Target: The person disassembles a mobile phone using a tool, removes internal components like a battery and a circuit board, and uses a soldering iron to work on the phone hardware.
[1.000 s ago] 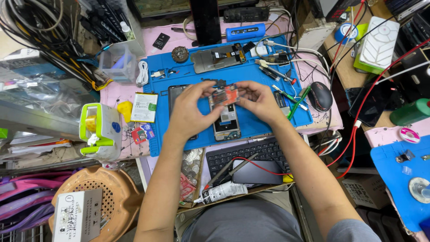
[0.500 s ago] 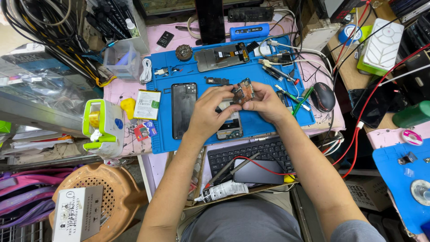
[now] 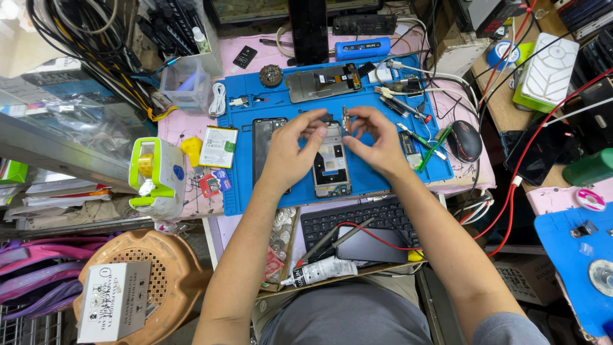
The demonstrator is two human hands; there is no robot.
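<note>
risk here, as i judge it, sits with the small part [image 3: 345, 119] pinched upright between the fingertips of both hands just above the top end of the opened phone frame [image 3: 331, 161]. the left hand [image 3: 288, 153] has its thumb and forefinger nearly closed on the part's left side, the other fingers loosely curled; the right hand [image 3: 377, 142] is likewise closed to a fine pinch on its right side, the remaining fingers fanned open. the part looks thin and narrow, too small to tell its kind. a slip of either pinch could drop it onto the frame's exposed insides or among the clutter on the blue mat [image 3: 239, 191], where it would be hard to find. a twist between the two pinches could bend it, since each hand holds an opposite edge.

the part's long axis runs away from the person, roughly in line with the frame's long axis, its far tip pointing toward the second opened phone shell [image 3: 322, 83] lying crosswise beyond the frame. the frame itself lies flat on the mat, long axis running toward and away from the person, with a dark phone screen [image 3: 262, 144] just left of it, parallel, and green-handled tools [image 3: 426, 145] right of it.
</note>
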